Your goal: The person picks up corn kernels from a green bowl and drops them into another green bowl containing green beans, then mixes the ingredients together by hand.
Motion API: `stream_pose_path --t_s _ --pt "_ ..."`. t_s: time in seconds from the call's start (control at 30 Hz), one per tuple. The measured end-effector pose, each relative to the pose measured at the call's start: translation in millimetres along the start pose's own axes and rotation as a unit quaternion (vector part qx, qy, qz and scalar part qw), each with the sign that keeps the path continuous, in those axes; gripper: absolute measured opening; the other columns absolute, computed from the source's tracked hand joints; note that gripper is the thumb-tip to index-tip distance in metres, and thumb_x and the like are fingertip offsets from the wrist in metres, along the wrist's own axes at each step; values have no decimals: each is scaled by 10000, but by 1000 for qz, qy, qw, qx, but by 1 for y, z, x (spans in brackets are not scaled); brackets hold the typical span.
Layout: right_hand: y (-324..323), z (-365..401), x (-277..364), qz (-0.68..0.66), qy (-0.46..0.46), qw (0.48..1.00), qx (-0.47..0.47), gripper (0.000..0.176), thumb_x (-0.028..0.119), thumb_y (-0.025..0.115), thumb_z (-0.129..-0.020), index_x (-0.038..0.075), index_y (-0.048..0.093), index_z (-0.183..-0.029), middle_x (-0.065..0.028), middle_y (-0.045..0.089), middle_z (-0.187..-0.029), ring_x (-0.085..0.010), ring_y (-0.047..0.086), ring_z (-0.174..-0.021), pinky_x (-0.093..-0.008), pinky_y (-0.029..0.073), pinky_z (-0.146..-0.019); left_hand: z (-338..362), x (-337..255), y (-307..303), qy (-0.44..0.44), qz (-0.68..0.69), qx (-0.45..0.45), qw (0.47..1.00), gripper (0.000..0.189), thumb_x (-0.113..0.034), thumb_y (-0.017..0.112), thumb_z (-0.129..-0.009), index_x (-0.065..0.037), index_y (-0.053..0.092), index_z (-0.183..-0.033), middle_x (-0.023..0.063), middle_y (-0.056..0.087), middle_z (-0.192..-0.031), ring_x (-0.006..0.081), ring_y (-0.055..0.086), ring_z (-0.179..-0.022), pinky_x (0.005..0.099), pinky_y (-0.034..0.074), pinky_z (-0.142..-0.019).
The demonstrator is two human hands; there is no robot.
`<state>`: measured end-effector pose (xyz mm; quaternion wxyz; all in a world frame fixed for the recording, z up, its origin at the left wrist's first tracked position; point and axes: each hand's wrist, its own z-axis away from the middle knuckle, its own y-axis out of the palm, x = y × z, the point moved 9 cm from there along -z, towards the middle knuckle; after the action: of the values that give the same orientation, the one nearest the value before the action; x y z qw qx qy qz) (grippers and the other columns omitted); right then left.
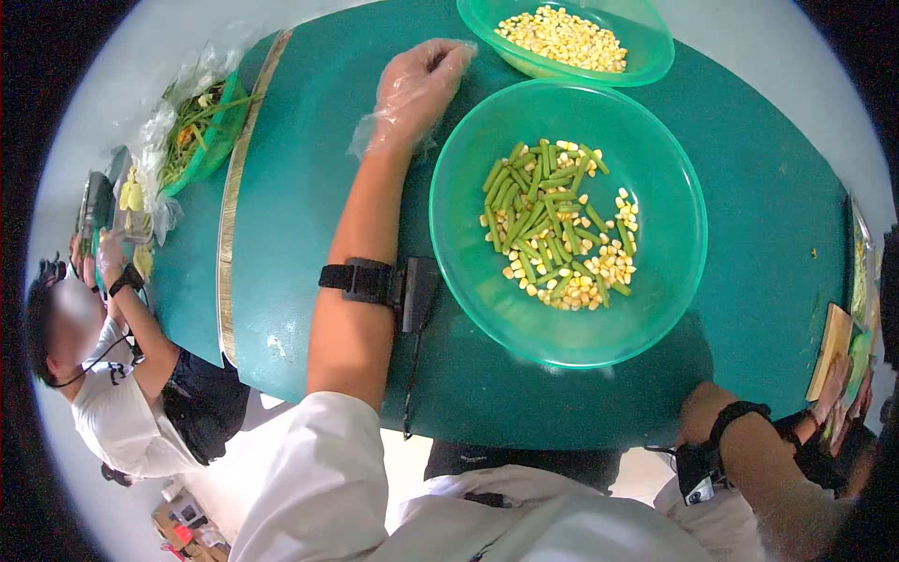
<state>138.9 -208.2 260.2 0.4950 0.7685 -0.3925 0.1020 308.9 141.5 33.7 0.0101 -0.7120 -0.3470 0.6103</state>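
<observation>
My left hand [421, 89], in a clear plastic glove, reaches far over the table with its fingers curled closed. Its knuckles lie close to the rim of a green bowl of corn kernels [567, 39]; whatever the fingers may hold is hidden. Below that, a larger green bowl [562, 342] contains cut green beans [534, 201] mixed with yellow corn kernels [571, 295]. At the table's near edge, my right hand [700, 412] is bent down in shadow, its fingers out of sight. Black straps circle both arms.
The green table [281, 206] has a metal-coloured seam strip [245, 159] on the left. Beyond it, a green basket [211, 140] carries long green vegetables beside plastic bags. A person [131, 375] works at left. At right, another person's hands are near a wooden board [830, 351].
</observation>
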Motion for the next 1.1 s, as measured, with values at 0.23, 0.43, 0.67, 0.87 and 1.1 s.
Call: stream_pose_path --t_s 0.23,0.43,0.67,0.87,1.1 --pt "-13 -8 -12 94 11 995 -10 339 227 458 -977 -40 575 -1149 -160 623 -909 -291 603 -779 -415 472 -681 1 3 0 -7 9 2 1000 362 -367 655 -878 -50 725 -1039 65 709 -835 145 631 -757 311 508 -744" --pt "-24 -16 -22 244 29 969 -13 324 217 472 -968 -34 580 -1142 -157 624 -913 -294 605 -790 -417 476 -690 4 -5 -1 5 -7 16 1000 331 -322 622 -918 -50 722 -1077 16 657 -824 108 575 -755 269 479 -721" --pt "-33 -29 -35 571 83 816 -8 307 205 488 -958 -26 584 -1134 -155 626 -917 -297 608 -803 -418 480 -701 3 2 -1 5 22 2 1000 325 -341 667 -876 -66 727 -1037 69 717 -860 143 641 -775 312 513 -769" --pt "-39 -37 -44 690 85 719 6 292 195 501 -949 -19 589 -1127 -152 627 -921 -299 610 -815 -420 484 -710 2 -1 0 9 23 6 1000 337 -347 667 -879 -53 727 -1032 43 683 -798 121 598 -727 290 497 -727" --pt "-44 -41 -49 709 87 699 3 276 184 517 -938 -11 593 -1119 -149 629 -925 -302 612 -828 -421 488 -721 3 -2 0 -20 24 6 999 349 -357 672 -875 -50 728 -1030 28 675 -789 108 585 -718 286 494 -713"
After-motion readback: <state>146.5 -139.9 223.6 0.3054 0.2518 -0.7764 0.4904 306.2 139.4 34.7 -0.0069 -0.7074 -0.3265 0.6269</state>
